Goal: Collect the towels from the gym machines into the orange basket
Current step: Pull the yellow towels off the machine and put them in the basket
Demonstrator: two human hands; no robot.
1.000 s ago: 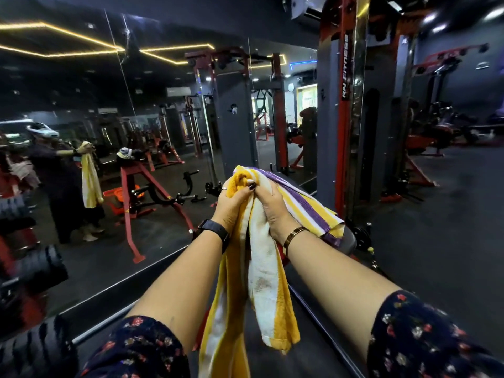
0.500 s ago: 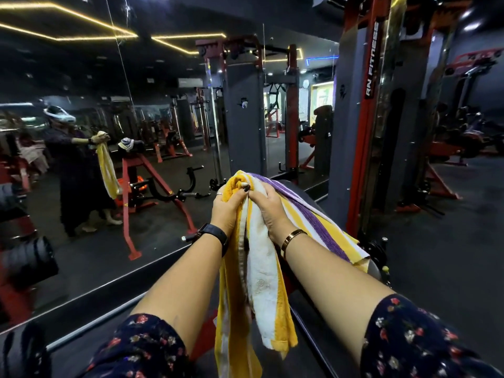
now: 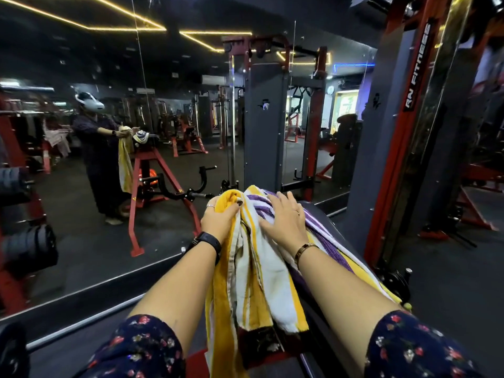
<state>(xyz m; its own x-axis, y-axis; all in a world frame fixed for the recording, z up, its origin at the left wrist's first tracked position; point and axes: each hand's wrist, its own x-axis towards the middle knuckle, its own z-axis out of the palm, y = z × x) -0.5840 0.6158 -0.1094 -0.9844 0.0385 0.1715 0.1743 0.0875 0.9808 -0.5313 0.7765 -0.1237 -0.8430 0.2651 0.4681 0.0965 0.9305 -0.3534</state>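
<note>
Taking towels off a gym machine

In the middle of the frame the left hand (image 3: pixel 221 218) squeezes the yellow towel (image 3: pixel 261 290) in a bunch so it will not slip. The right hand (image 3: pixel 286 223) lies open and flat on the purple striped towel (image 3: pixel 324 236), likely to gather it off the black pad (image 3: pixel 319 207).

Two towels at centre, touching; yellow-and-white striped towel (image 3: pixel 259 285) bunched at far end in grip of left hand (image 3: pixel 221 217), rest hanging in loose folds toward near edge; purple-white-yellow striped towel (image 3: pixel 327 238) just right of it, draped over dark machine pad (image 3: pixel 317 210), right hand (image 3: pixel 286 218) flat on top, tail trailing near-right
</note>
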